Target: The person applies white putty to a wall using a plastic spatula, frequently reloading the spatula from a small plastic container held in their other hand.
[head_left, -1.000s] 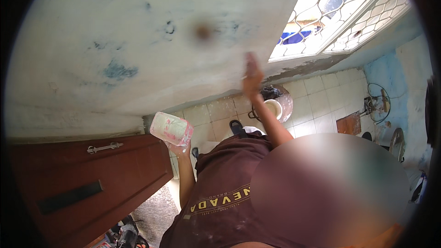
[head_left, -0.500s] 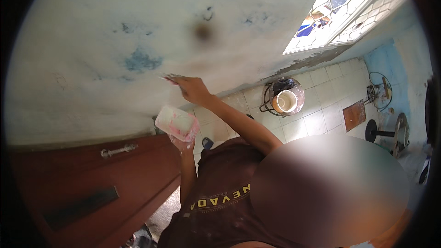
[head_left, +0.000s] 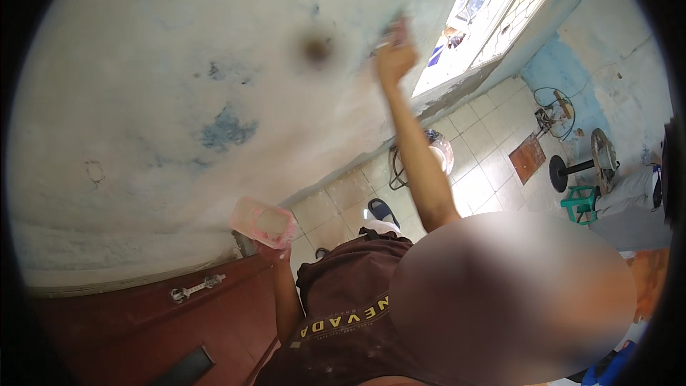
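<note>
In my left hand [head_left: 274, 251] is a pinkish see-through plastic tub [head_left: 246, 219], tilted, with pale paste smeared on its walls; my fingers grip its lower end. My right arm reaches up along the pale wall [head_left: 157, 86]. At its end, my right hand [head_left: 395, 62] is closed around a flat putty scraper [head_left: 394, 31], which is blurred by motion and lies close to the wall beside the window. Bluish patches [head_left: 227, 129] and dark specks mark the wall's surface between the two hands.
A grilled window [head_left: 493, 7] is at upper right. A bucket [head_left: 441, 150] stands behind my forearm on the tiled floor [head_left: 357, 189]. A brown door [head_left: 136, 329] fills the lower left. A green stool [head_left: 579, 204], a black-based stand [head_left: 561, 173] and a cable [head_left: 556, 111] are at right.
My right hand has swept up and to the right with the scraper, from above the tub to beside the window. The tub in my left hand has shifted slightly left and down.
</note>
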`<act>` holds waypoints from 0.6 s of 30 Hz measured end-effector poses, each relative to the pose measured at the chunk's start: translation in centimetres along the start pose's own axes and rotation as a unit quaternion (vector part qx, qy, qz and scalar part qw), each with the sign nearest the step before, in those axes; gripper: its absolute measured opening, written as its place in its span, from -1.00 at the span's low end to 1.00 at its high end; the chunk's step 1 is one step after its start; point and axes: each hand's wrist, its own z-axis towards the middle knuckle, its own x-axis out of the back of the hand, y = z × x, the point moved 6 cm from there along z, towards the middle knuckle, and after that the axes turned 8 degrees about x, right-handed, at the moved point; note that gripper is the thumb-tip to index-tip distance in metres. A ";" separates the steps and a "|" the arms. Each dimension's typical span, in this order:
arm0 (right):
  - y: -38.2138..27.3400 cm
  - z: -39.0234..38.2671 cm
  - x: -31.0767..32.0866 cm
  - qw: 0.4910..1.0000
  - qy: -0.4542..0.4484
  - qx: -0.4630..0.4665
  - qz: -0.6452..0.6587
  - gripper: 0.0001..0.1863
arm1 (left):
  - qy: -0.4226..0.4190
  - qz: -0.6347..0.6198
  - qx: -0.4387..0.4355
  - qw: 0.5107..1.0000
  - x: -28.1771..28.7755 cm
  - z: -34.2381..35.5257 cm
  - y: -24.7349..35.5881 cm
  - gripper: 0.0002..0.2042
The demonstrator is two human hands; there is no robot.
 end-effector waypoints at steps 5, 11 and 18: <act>-15.5 -15.6 -2.1 0.944 -0.089 0.290 0.126 -0.58 | 0.043 0.170 -0.024 0.984 -0.8 3.7 -0.3 -0.43; -8.8 -5.6 3.8 0.964 -0.085 0.140 0.210 -0.44 | -0.052 0.097 0.045 0.993 -2.4 6.4 -2.4 -0.46; -13.6 7.2 1.5 0.982 0.012 0.188 0.002 -0.51 | 0.126 0.408 -0.139 0.894 -6.0 4.7 -4.0 -0.45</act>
